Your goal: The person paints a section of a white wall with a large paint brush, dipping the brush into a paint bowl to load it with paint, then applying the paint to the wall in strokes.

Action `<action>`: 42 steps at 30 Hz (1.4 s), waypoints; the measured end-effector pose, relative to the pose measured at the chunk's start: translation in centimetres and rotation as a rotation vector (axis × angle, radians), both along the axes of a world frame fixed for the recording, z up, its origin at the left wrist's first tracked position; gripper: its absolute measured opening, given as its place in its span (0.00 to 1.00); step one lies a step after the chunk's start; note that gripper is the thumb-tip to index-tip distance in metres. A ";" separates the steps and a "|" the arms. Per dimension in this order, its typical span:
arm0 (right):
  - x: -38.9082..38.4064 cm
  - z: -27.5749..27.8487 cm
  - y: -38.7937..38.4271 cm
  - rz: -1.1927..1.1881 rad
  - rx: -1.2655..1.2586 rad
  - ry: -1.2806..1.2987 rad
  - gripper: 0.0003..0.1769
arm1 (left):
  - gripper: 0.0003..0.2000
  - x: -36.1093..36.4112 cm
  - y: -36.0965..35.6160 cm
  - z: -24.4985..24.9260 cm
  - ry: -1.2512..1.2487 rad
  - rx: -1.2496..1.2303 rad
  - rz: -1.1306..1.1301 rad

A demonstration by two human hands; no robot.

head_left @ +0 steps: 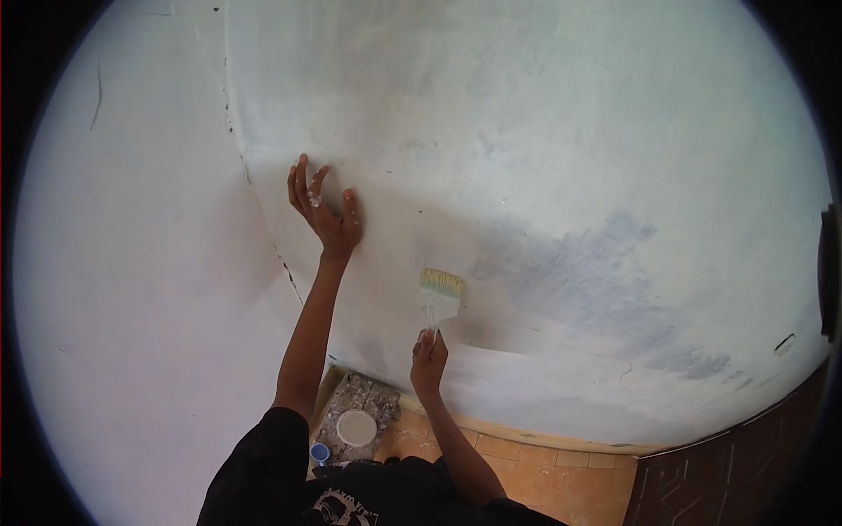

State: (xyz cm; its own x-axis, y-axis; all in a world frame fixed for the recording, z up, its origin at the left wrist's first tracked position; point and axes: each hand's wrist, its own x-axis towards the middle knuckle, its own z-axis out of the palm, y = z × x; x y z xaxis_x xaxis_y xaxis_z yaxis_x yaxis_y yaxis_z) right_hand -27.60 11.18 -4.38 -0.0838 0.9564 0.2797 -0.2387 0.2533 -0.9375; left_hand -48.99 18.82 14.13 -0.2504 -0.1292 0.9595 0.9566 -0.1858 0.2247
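My right hand (429, 361) is closed around the handle of a wide paintbrush (441, 296). The brush points upward, its pale bristles tipped yellow and its body smeared with white and green paint. It overlaps the whitish wall (395, 202) in this view. Higher and to the left, my left hand (325, 209) is raised at the wall with its fingers apart and holds nothing. White paint spots show on its fingers. A grey-blue patch (605, 280) of streaky strokes lies on the wall to the right of the brush.
Below, in the corner, a white round container (356, 429) and a blue cup (319, 452) stand on a paint-spattered surface (383, 401). Orange tiles (561, 486) cover the floor, with a dark patterned area (728, 465) at right. A cracked seam (248, 175) runs down the wall corner.
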 end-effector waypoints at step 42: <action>-3.4 3.0 3.4 0.015 0.097 -0.059 0.17 | 0.17 -0.9 0.7 -0.8 0.038 -0.045 0.049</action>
State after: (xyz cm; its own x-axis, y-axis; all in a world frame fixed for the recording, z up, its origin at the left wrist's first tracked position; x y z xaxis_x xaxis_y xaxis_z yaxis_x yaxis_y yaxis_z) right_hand -31.05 14.62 -1.38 -0.1171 0.9237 0.3648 -0.1880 0.3401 -0.9214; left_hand -49.90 19.55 13.35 -0.2083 -0.0972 0.9732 0.9722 -0.1294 0.1952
